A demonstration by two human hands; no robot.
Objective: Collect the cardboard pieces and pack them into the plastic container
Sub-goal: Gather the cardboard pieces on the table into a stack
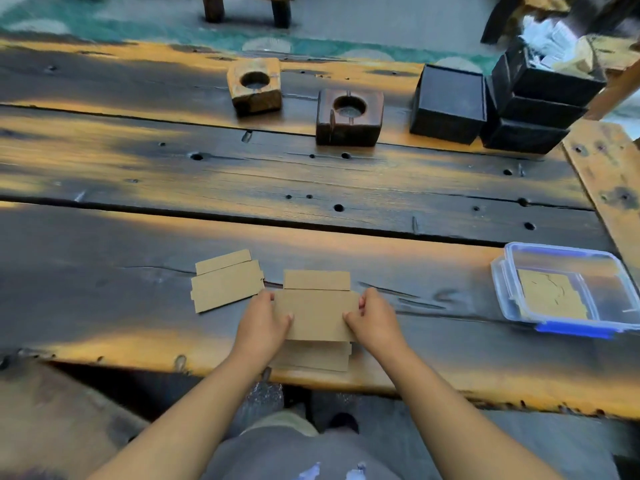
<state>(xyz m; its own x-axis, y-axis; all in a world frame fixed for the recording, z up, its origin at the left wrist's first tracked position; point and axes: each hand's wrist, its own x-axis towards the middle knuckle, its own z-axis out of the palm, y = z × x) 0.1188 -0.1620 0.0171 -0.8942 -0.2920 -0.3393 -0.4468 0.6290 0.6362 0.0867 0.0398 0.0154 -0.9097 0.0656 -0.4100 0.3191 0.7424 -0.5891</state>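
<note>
Left hand and right hand pinch opposite edges of one card, squaring it over a stack at the near tabletop edge. More cards lie left. The container, right, open, already holds some, apparently for loading by the stack.

A dark plank table streaked with warm light; grey floor beyond.

Two wooden blocks, four black boxes, one plastic container.
</note>
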